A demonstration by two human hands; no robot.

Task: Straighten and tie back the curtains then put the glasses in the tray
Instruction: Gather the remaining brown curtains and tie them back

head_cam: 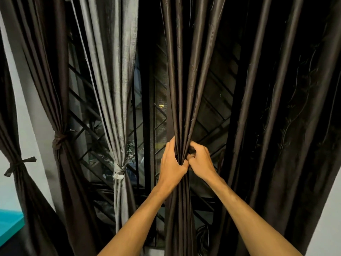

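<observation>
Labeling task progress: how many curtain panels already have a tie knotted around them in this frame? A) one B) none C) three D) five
C: ties show on the far-left dark curtain, the next dark curtain and the grey curtain; the left hand and right hand bunch the fourth curtain, no finished tie visible on it.

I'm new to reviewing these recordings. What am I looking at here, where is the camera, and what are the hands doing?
There is no machine: a person wears one camera on the head, so you see their own bare arms reaching forward. The left hand and right hand bunch a dark brown curtain together in a closed grip, with no tie visible on it. To the left, a grey curtain and two brown ones are already tied back. Behind is a window with a metal grille. No glasses or tray are in view.
</observation>
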